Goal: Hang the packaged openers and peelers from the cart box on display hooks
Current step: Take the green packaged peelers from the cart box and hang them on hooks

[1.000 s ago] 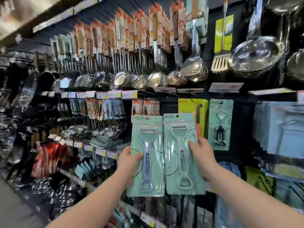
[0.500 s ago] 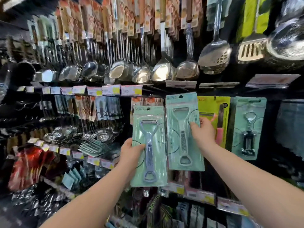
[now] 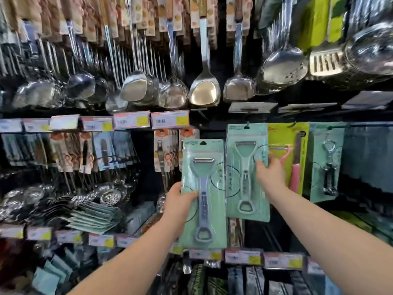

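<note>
Two mint-green blister packs, each with a peeler-opener, are up in front of the black display wall. My left hand point(image 3: 180, 201) grips the lower-left pack point(image 3: 207, 188) by its left edge. My right hand point(image 3: 269, 175) holds the higher right pack point(image 3: 246, 173) by its right edge. That pack's hang hole sits at a black display hook point(image 3: 246, 124); whether the hook passes through it I cannot tell. The cart box is out of view.
Beside the right pack hang a yellow pack with a pink peeler and knife point(image 3: 287, 156) and a green corkscrew pack point(image 3: 326, 162). Steel ladles and spatulas point(image 3: 205, 86) hang above. Price tags point(image 3: 170, 119) line the rails, and orange packs point(image 3: 164, 152) hang to the left.
Both hands have risen toward the wall. The right pack has gone further up and right, its top now at a hook. The camera has moved closer and tilted up.
</note>
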Action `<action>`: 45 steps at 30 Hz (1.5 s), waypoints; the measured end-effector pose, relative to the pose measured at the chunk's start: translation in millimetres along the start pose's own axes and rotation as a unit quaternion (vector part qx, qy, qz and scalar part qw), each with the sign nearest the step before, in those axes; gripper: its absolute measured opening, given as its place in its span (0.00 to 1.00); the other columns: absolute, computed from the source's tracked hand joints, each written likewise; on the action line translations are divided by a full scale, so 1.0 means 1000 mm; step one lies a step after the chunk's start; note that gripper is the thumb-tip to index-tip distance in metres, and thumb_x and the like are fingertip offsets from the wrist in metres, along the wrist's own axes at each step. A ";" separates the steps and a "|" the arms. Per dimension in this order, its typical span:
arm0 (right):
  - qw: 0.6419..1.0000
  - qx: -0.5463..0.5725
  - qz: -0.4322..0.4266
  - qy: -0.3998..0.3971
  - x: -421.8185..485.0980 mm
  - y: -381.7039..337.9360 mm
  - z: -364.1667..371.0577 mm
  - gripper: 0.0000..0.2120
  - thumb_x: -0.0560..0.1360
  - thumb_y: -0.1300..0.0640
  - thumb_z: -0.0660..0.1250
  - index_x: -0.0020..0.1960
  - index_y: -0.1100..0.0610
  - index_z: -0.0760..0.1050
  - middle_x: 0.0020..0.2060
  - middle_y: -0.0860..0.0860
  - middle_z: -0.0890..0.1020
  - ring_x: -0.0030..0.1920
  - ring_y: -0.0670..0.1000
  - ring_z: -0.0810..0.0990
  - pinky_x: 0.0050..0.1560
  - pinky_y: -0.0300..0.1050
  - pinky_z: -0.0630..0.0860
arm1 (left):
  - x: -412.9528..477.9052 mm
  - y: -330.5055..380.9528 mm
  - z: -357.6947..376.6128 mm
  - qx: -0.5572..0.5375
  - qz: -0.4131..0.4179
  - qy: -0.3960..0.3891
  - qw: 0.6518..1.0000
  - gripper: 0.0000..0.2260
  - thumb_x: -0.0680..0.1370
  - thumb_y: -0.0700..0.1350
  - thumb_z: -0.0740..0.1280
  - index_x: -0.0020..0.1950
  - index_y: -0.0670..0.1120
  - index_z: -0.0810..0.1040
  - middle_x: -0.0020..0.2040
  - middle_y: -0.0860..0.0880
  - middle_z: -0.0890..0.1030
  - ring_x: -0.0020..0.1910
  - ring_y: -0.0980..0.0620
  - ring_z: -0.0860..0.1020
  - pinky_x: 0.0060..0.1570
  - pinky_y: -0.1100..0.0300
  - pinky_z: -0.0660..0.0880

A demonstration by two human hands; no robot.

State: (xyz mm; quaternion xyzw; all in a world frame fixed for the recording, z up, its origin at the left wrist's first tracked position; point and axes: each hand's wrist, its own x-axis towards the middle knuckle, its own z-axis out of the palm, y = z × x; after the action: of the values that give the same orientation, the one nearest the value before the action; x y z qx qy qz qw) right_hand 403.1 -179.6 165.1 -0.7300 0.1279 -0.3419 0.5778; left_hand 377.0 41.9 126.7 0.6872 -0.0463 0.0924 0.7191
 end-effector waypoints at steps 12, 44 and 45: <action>0.980 -0.189 0.021 -0.065 0.037 0.003 0.002 0.20 0.78 0.52 0.60 0.69 0.55 0.65 0.53 0.58 0.78 0.37 0.52 0.75 0.33 0.42 0.70 | 0.021 0.008 0.025 -0.021 0.017 -0.035 0.999 0.07 0.73 0.38 0.68 0.48 0.47 0.77 0.48 0.44 0.83 0.50 0.41 0.80 0.57 0.39 0.74; 0.982 -0.118 -0.050 -0.137 0.048 0.015 -0.010 0.20 0.77 0.50 0.61 0.68 0.55 0.68 0.56 0.54 0.79 0.46 0.50 0.79 0.38 0.38 0.70 | 0.059 0.010 0.127 0.074 0.052 -0.026 0.996 0.07 0.74 0.41 0.67 0.46 0.51 0.71 0.49 0.45 0.81 0.48 0.45 0.80 0.52 0.47 0.77; 0.981 -0.124 -0.050 -0.137 0.052 0.015 -0.009 0.21 0.77 0.51 0.61 0.69 0.55 0.67 0.57 0.54 0.78 0.47 0.52 0.79 0.37 0.39 0.70 | 0.063 0.010 0.129 0.083 0.051 -0.025 0.995 0.06 0.75 0.41 0.67 0.46 0.51 0.72 0.48 0.45 0.81 0.47 0.45 0.80 0.50 0.49 0.77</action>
State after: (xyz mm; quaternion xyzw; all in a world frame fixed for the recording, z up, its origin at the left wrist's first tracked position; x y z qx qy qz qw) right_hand 438.5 -220.7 170.1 -0.8414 0.0523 -0.2484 0.4770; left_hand 445.0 -82.4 155.0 0.7434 -0.0913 0.1148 0.6526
